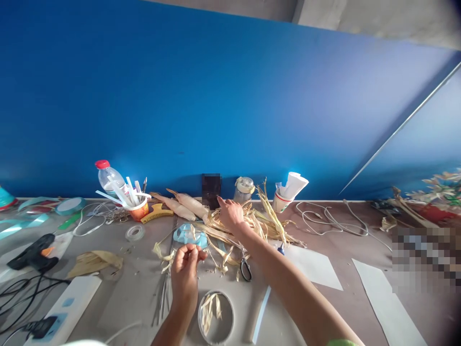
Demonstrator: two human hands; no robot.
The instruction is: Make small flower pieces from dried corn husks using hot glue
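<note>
My left hand (185,271) is closed in a pinch above the front of the table. A small piece of dried corn husk (193,234) shows at its fingertips, against a light-blue tape dispenser (180,234) behind. My right hand (231,214) reaches over the heap of dried corn husks (257,223), index finger stretched out at the dark phone (211,187) that leans against the blue partition. Whether the fingertip touches the screen I cannot tell. Black-handled scissors (246,270) lie under my right forearm. In front, a round container (231,319) holds husk strips.
At the back stand a paper cup of strips (139,211), a plastic bottle (110,179), a lidded jar (245,189) and another cup (281,202). A black glue gun (34,254) and a power strip (66,307) with cables lie left. White paper (313,266) lies right.
</note>
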